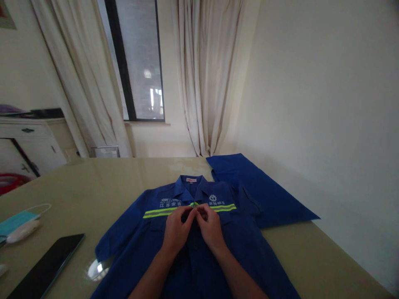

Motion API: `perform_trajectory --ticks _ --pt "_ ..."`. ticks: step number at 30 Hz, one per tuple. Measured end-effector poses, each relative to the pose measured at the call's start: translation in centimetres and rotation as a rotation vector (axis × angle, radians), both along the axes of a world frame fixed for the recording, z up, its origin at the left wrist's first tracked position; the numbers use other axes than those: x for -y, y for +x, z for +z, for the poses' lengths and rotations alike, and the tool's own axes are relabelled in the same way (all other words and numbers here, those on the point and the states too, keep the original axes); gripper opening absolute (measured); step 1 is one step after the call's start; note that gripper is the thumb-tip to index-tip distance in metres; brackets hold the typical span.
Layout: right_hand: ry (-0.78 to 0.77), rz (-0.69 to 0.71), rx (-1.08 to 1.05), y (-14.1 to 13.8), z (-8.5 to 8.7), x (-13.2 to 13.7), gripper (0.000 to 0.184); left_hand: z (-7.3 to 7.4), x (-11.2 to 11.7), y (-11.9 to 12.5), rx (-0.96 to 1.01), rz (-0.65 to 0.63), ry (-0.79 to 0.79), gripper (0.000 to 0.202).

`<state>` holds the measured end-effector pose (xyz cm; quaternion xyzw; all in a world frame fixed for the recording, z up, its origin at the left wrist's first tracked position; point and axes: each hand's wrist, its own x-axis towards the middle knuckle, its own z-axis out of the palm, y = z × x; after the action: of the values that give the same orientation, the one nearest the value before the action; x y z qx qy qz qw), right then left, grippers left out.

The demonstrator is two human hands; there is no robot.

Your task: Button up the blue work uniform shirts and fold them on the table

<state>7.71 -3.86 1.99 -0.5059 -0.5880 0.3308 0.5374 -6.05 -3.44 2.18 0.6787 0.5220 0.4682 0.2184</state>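
The left hand (178, 227) and right hand (210, 228) are together, thumbs and fingertips pinched shut on the front placket of a blue work jacket (137, 234), which lies spread face-up on the table (109, 174) beneath both forearms. What sits between the fingertips, a button or just the cloth edge, is hard to make out, since the knuckles cover it.

The likeliest trouble is there: with so little cloth in the grip, an edge could slip free, or the two sides of the placket could end up offset, leaving the yellow-green reflective band (226, 207) uneven across the chest. The collar (181, 187), just beyond the hands, might skew if one hand pulled harder than the other.

The tabletop looks smooth, so a tug could slide the whole jacket. Beyond the right hand, a folded blue cloth (264, 195) meets the jacket's shoulder and sleeve, and could be dragged out of shape along with it. On the far left of the left hand, a smartphone (46, 265) lies near the jacket's sleeve, where a wide sweep of fabric might catch it. Closer in, the forearms rest over the lower front, and leaning on it could press creases into the cloth.
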Motion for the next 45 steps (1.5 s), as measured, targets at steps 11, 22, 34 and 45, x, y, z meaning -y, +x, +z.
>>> perform_trajectory --ticks 11,22,34,45 --pt "-0.053 -0.017 -0.026 0.2 -0.7 -0.6 0.014 -0.6 -0.7 -0.2 0.063 -0.006 -0.041 0.023" --pt "-0.003 0.005 0.053 0.3 -0.5 -0.5 0.003 -0.3 -0.6 -0.3 0.120 -0.043 -0.098 0.020" --pt "-0.039 -0.023 0.055 -0.1 -0.3 -0.3 0.002 -1.4 -1.3 -0.5 0.190 -0.091 -0.114 0.025" --pt "-0.016 -0.003 0.040 -0.2 -0.5 -0.5 0.009 -0.1 -0.9 -0.4 0.082 -0.037 -0.154 0.026"
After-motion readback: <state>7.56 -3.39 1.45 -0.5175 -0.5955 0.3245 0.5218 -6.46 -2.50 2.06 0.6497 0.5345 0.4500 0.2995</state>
